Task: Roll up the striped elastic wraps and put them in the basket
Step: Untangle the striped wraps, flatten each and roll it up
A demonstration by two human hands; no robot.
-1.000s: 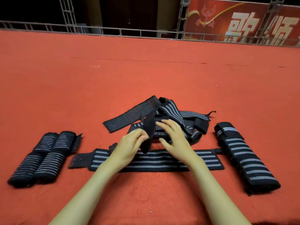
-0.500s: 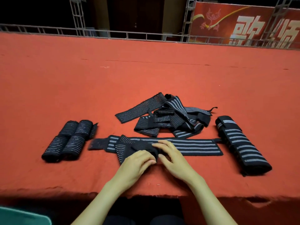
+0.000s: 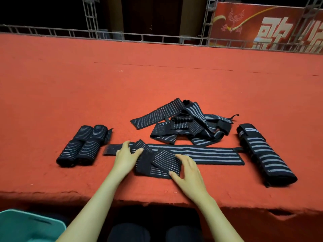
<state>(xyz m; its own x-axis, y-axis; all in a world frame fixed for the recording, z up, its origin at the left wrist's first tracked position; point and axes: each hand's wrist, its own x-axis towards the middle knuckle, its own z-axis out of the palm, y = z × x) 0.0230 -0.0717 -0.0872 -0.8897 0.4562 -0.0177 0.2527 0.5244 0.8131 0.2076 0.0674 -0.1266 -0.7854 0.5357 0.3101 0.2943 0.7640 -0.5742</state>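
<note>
A black thin-striped wrap (image 3: 157,163) lies crumpled near the front edge of the red carpeted stage, partly over a long flat wide-striped wrap (image 3: 209,153). My left hand (image 3: 126,155) rests on its left end with fingers spread. My right hand (image 3: 187,169) lies on its right end, thumb at the near edge. A tangled pile of wraps (image 3: 188,124) sits just behind. Several rolled wraps (image 3: 83,145) lie at the left, and a large rolled wide-striped wrap (image 3: 264,154) lies at the right. A teal basket (image 3: 26,226) shows at the bottom left, below the stage edge.
The red carpeted stage (image 3: 157,75) stretches far back to a metal railing (image 3: 157,38). A red banner (image 3: 262,25) hangs at the back right. The stage's front edge (image 3: 157,201) runs just under my forearms, with my knees below it.
My hands pulled a thin-striped wrap out of the pile toward the front edge and then spread apart along it. The view tilted down, bringing the basket into sight.
</note>
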